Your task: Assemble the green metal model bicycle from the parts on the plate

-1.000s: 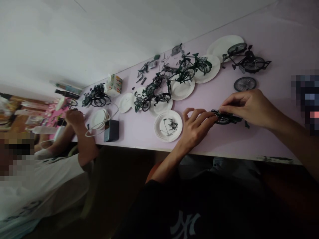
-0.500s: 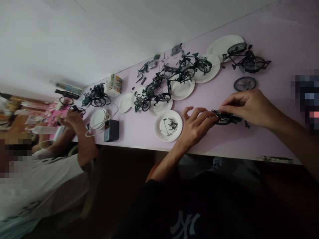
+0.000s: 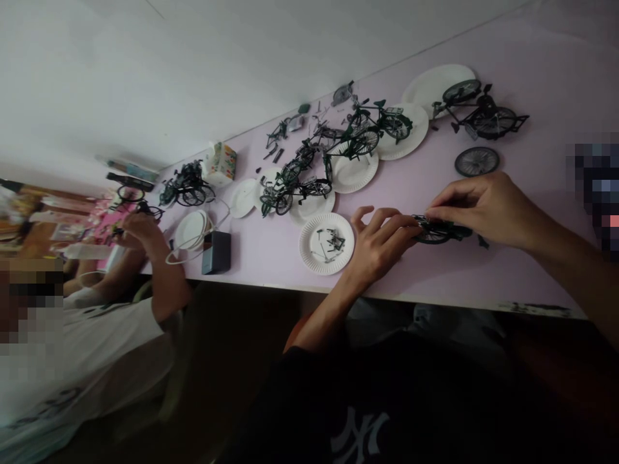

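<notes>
A small dark model bicycle [image 3: 438,233] lies on its side on the table, partly covered by my fingers. My left hand [image 3: 380,245] grips its left end at the wheel, with the fingertips on the rim. From the right, my right hand [image 3: 488,209] pinches thumb and index finger together over the middle of the bicycle. Whatever small part is in that pinch is too small to make out. A loose spoked wheel [image 3: 477,161] lies flat just beyond my right hand. Beside my left hand, a paper plate [image 3: 309,261] holds several small metal parts.
Another model bicycle [image 3: 493,119] lies farther back on the right. Several dark model bicycles [image 3: 362,143] rest on overlapping paper plates [image 3: 418,145]. At left are a dark box [image 3: 216,252], a tissue pack [image 3: 223,162] and stacked plates [image 3: 189,229]. A co-worker's hands [image 3: 140,231] handle another model.
My hands keep nearly the same hold on the bicycle, with only a slight shift. The co-worker's hands have moved a little. The view has shifted slightly.
</notes>
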`<state>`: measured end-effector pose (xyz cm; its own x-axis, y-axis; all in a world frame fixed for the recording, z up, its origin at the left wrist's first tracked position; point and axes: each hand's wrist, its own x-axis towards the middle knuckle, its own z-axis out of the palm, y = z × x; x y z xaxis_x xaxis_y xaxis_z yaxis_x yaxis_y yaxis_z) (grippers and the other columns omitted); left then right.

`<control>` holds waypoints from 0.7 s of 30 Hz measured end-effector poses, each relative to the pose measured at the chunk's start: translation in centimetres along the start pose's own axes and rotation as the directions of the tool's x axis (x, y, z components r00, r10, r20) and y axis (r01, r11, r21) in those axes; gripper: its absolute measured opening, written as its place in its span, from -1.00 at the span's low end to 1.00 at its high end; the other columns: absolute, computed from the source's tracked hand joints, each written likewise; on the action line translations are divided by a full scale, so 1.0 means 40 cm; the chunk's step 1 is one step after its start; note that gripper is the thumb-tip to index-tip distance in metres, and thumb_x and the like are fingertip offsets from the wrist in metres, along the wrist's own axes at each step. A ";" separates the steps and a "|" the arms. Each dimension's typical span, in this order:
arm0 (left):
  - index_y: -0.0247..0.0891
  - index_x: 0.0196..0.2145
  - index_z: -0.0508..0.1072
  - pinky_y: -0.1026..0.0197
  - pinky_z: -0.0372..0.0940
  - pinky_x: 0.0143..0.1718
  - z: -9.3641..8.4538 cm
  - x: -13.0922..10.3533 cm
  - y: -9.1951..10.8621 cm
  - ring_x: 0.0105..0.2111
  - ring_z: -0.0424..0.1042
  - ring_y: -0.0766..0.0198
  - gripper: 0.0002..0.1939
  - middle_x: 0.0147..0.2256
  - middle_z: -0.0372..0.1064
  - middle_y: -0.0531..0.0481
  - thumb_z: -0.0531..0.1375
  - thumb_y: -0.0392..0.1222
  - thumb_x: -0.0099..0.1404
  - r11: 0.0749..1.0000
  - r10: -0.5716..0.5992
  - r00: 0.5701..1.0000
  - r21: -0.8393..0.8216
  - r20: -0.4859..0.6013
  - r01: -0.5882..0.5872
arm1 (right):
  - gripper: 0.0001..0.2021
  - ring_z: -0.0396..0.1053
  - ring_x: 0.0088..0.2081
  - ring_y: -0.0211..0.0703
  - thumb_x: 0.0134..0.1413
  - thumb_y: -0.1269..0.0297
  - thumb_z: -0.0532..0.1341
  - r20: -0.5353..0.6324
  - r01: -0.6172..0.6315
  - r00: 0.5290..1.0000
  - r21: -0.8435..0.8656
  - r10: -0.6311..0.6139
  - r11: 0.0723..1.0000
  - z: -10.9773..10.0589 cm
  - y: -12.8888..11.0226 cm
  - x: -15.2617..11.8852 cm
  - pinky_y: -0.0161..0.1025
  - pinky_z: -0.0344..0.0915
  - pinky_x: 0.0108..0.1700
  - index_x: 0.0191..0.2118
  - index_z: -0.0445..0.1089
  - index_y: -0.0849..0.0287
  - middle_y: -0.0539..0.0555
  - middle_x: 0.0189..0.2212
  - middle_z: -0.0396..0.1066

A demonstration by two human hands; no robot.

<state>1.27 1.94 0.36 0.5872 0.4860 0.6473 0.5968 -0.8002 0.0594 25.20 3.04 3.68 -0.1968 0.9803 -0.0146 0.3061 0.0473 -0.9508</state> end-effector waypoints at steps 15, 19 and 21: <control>-0.13 0.02 0.53 0.03 0.15 0.17 0.000 0.056 -0.054 -0.06 0.60 0.27 -0.85 -0.08 0.69 0.07 0.29 -0.12 0.55 0.997 -0.018 1.000 -0.078 0.013 0.019 | -0.62 0.57 -0.11 -0.03 0.25 -0.10 0.39 0.058 0.226 0.974 -0.153 -0.219 0.962 -0.015 -0.007 -0.005 -0.13 0.46 -0.05 -0.07 0.68 0.12 0.15 -0.11 0.67; -0.19 -0.06 0.51 0.07 0.19 0.15 -0.003 0.098 -0.117 -0.07 0.57 0.28 -0.87 -0.10 0.66 0.05 0.26 -0.10 0.57 0.971 0.197 0.978 -0.149 0.072 -0.184 | -0.60 0.58 0.00 0.08 0.21 -0.06 0.43 0.114 0.425 0.905 -0.272 -0.409 0.863 -0.012 0.022 -0.001 0.02 0.48 0.12 0.05 0.64 0.06 0.16 -0.01 0.63; -0.21 -0.07 0.50 0.07 0.20 0.15 0.001 0.120 -0.145 -0.07 0.57 0.26 -0.84 -0.12 0.66 0.02 0.24 -0.08 0.58 0.946 0.290 0.952 -0.177 0.094 -0.271 | -0.68 0.57 0.05 0.11 0.33 0.07 0.35 0.138 0.440 0.898 -0.318 -0.419 0.840 -0.009 0.031 0.001 0.04 0.49 0.14 0.09 0.62 0.06 0.18 0.02 0.61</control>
<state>0.64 8.93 3.10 0.7838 0.2638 0.5622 0.3088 -0.9510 0.0157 25.91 3.20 2.61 -0.4334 0.8337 0.3422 0.4663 0.5324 -0.7065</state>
